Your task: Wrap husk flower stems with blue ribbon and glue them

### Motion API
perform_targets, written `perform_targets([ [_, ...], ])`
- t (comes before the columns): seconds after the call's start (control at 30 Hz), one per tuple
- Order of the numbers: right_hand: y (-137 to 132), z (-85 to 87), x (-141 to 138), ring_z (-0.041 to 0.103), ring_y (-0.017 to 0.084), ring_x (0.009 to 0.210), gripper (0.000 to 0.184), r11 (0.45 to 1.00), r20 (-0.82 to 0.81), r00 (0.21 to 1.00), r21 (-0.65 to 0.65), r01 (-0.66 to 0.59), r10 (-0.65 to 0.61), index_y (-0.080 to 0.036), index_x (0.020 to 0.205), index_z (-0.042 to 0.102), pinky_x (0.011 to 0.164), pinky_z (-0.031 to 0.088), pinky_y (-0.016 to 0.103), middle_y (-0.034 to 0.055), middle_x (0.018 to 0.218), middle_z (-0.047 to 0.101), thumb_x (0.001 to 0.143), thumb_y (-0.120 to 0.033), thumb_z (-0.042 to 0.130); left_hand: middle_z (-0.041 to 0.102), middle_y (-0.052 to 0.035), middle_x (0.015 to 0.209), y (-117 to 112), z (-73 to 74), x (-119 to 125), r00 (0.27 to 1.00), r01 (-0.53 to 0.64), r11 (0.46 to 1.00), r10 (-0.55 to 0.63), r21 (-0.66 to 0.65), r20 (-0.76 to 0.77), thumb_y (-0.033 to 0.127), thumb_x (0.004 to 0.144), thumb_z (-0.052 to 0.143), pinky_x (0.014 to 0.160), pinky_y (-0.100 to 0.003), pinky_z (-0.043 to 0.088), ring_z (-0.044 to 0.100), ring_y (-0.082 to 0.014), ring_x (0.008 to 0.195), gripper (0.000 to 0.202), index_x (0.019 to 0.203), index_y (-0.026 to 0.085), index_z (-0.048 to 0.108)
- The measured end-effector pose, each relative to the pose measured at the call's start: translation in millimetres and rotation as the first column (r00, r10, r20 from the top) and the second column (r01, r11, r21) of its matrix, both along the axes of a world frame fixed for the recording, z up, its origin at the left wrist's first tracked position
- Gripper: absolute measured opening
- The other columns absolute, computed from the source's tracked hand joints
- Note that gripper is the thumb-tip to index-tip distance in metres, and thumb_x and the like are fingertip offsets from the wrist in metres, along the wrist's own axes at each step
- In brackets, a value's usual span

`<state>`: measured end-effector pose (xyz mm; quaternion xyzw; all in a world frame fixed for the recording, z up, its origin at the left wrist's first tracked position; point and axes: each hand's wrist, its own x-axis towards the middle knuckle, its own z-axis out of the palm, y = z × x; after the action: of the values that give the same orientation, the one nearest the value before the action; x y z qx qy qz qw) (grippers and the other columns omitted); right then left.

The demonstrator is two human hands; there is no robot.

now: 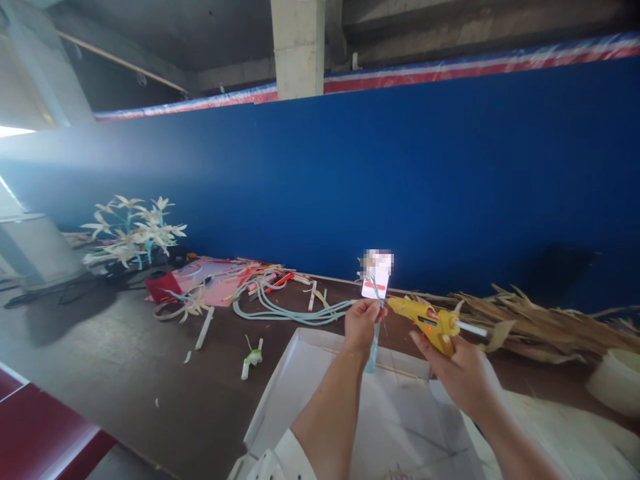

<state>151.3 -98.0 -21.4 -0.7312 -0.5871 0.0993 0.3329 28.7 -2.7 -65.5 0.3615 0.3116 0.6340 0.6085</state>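
Observation:
My left hand (pixel 361 325) is raised over a white tray (pixel 300 373), fingers pinched on a thin pale-blue stem (pixel 373 350) that hangs down from the pinch. My right hand (pixel 457 365) grips a yellow glue gun (pixel 426 320) with a white glue stick at its back. The gun's nozzle points left and almost touches the top of the stem at my left fingertips. A small white and red tag (pixel 377 275) shows just behind my left hand.
Dried pale leaves (pixel 530 320) lie in a heap at the right along a blue wall (pixel 450 180). Coiled pale-green tubing (pixel 280 307), pink sheets (pixel 210 277) and strips lie on the dark floor. Finished white flowers (pixel 133 230) stand at far left. A white bowl (pixel 617 380) sits at right.

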Motion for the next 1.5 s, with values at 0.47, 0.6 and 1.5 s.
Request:
perform_targets([
  [0.47, 0.8, 0.3, -2.5, 0.061, 0.024, 0.059, 0.048, 1.0, -0.013, 1.0, 0.022, 0.017, -0.017, -0.017, 0.085, 0.065, 0.054, 0.042, 0.029, 0.0046, 0.058, 0.065, 0.071, -0.059, 0.047, 0.059, -0.0044, 0.059, 0.2, -0.9, 1.3, 1.0, 0.011, 0.999, -0.011, 0.032, -0.018, 0.033, 0.065, 0.065, 0.052, -0.02, 0.032, 0.044, -0.0049, 0.05, 0.024, 0.066, 0.01, 0.06],
  [0.6, -0.3, -0.5, -4.5, 0.061, 0.023, 0.059, 0.048, 1.0, -0.017, 1.0, 0.019, 0.009, -0.009, -0.017, 0.085, 0.064, 0.053, 0.041, 0.029, 0.0042, 0.058, 0.065, 0.071, -0.059, 0.047, 0.059, -0.0043, 0.06, 0.3, -0.8, 1.1, 1.0, 0.014, 0.999, -0.014, 0.031, -0.005, 0.033, 0.066, 0.065, 0.053, -0.02, 0.033, 0.045, -0.0054, 0.051, 0.024, 0.065, 0.01, 0.06],
  [1.5, 0.5, -3.0, -3.4, 0.063, 0.025, 0.063, 0.049, 0.999, -0.01, 0.999, 0.03, 0.034, -0.033, -0.017, 0.086, 0.065, 0.055, 0.042, 0.029, 0.0051, 0.063, 0.067, 0.07, -0.06, 0.047, 0.059, -0.0036, 0.058, 0.2, 0.6, -0.2, 1.0, -0.015, 1.0, 0.015, 0.004, -0.021, 0.031, 0.065, 0.065, 0.052, -0.019, 0.036, 0.047, -0.0058, 0.05, 0.021, 0.065, 0.011, 0.062],
])
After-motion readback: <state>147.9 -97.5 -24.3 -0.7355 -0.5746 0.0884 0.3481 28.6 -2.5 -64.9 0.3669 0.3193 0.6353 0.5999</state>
